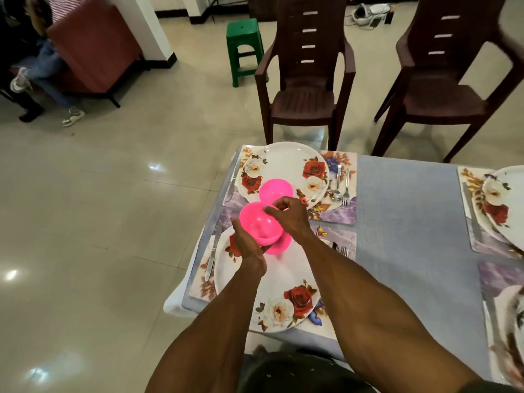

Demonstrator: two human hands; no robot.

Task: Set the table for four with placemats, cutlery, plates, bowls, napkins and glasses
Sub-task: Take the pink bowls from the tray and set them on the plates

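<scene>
Bowls stage, two hands on a nested pink stack over the near-left setting. Left hand cups the stack from below and the side, fingers curled round it. Right hand pinches the rim of the top bowl, apparently to peel it off. Lower bowl peeks out underneath. One pink bowl already sits on the far plate.

Near plate sits right below the hands, no bowl on it yet. Knife on its left, fork partly hidden by the right forearm. Two more plates at the right edge, cropped and blurred; no bowls visible on them.

Risks, as I read it:
- Nested plastic bowls stick. A hard pull could lift two at once or pop one free, and it'd drop onto the plate or off the table edge, which is close on the left.
- Right forearm is low over the fork, so a sideways sweep could knock the cutlery off line.
- Can't tell how many bowls are in the stack; may fall short for the right-hand settings.

No napkins or glasses visible.
</scene>
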